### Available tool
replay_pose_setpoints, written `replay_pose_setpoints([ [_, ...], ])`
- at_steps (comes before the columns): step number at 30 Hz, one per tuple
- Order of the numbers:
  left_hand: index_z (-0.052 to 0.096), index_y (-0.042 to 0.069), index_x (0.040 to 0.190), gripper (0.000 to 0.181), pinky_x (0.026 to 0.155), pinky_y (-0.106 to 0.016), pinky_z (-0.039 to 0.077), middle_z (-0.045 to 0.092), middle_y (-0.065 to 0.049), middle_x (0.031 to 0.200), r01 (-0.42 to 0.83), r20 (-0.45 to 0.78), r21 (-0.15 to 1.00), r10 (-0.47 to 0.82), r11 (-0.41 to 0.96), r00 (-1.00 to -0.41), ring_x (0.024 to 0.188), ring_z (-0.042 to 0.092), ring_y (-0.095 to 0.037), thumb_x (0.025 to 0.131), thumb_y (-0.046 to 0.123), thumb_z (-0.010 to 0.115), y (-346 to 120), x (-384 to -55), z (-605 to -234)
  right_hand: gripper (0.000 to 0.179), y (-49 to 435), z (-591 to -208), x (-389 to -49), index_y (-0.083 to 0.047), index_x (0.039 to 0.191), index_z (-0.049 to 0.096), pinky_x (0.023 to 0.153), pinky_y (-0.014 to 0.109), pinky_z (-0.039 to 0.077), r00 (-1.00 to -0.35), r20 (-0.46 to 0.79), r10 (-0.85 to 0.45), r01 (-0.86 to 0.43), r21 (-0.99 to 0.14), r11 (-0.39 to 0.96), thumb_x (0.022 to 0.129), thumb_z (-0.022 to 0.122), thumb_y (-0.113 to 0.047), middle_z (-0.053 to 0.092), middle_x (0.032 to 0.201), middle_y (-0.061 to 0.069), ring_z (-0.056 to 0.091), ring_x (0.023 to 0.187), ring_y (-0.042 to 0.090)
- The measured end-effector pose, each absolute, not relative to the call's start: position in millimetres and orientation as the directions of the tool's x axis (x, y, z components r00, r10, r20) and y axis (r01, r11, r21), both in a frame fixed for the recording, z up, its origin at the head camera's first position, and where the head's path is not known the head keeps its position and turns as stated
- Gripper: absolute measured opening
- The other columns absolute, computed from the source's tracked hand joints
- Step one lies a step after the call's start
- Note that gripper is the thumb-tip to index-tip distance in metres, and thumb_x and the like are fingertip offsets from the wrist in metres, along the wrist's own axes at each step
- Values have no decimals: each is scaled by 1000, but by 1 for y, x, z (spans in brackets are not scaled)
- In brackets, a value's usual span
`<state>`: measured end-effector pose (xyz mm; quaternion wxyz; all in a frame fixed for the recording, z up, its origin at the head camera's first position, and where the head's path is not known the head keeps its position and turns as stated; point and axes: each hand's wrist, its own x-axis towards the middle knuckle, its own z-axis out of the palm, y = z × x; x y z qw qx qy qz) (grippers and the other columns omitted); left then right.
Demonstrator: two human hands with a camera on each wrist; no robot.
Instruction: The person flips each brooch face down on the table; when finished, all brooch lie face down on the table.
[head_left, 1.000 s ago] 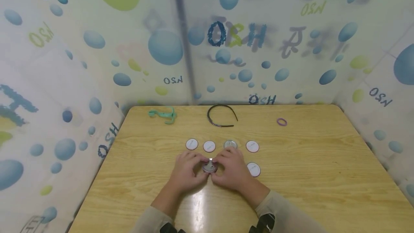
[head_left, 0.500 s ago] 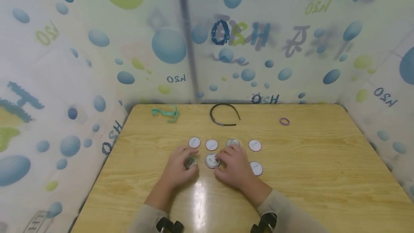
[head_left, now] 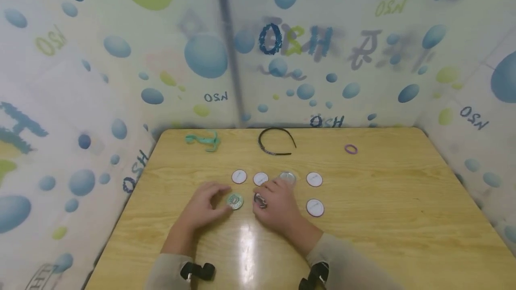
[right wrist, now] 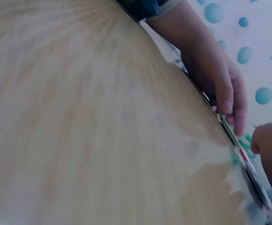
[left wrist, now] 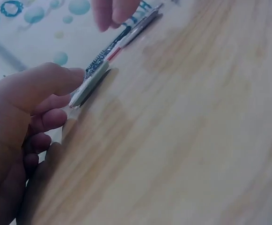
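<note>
In the head view my left hand (head_left: 203, 209) curves around a round pale green button badge (head_left: 234, 201) lying face up, thumb and finger spread on either side. In the left wrist view the thumb (left wrist: 63, 79) comes right up to the rim of that badge (left wrist: 91, 84). My right hand (head_left: 278, 202) bends over a silver, pin-backed badge (head_left: 260, 200), partly hiding it. In the left wrist view its fingertips (left wrist: 110, 16) hover over the discs. The right wrist view shows its thumb (right wrist: 262, 140) beside the flat discs (right wrist: 255, 178).
White round discs with red rims (head_left: 239, 176) lie behind the hands and at right, among them a disc (head_left: 315, 207). A clear disc (head_left: 287, 178) sits by the right fingers. Farther back are a green hair claw (head_left: 204, 141), a black headband (head_left: 264, 147) and a purple ring (head_left: 351, 149).
Both hands were together on one silver disc. The left hand has drawn away leftward, and the green badge now lies uncovered beside it. The right hand now covers more of the silver badge.
</note>
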<state>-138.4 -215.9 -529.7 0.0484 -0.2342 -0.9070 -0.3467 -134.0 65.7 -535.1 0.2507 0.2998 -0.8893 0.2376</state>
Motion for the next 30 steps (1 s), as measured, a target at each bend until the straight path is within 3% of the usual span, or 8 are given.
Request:
replay_pose_setpoints([
  [3, 76, 15, 129, 56, 105, -53, 45, 72, 1, 122, 468, 249, 586, 402, 661, -881, 118, 60, -25, 79, 34, 91, -216, -140, -532, 28, 49, -534, -130, -19, 110, 80, 91, 45, 46, -720, 548, -426, -633, -266, 727, 87, 77, -33, 71, 106, -4, 59, 105, 24],
  [12, 78, 16, 127, 54, 95, -47, 48, 70, 4, 107, 492, 271, 535, 412, 687, -870, 105, 61, -20, 78, 34, 94, -212, -140, -531, 37, 17, -534, -127, -23, 116, 78, 101, 49, 39, -885, 284, -369, -440, -247, 864, 100, 60, -52, 63, 118, -2, 48, 118, 23],
  [20, 79, 15, 126, 42, 97, -50, 49, 73, 4, 110, 528, 313, 524, 426, 668, -849, 107, 64, -22, 86, 26, 89, -213, -142, -533, 41, 16, -530, -126, -22, 121, 77, 103, 49, 38, -890, 248, -382, -444, -288, 848, 102, 58, -53, 63, 121, -1, 48, 118, 24],
  [30, 80, 13, 124, 42, 95, -50, 50, 77, 3, 109, 541, 334, 538, 425, 647, -841, 105, 65, -21, 83, 21, 91, -211, -142, -534, 44, 16, -529, -125, -22, 133, 73, 106, 49, 37, -900, 223, -374, -433, -364, 825, 102, 65, -52, 63, 119, -3, 48, 117, 22],
])
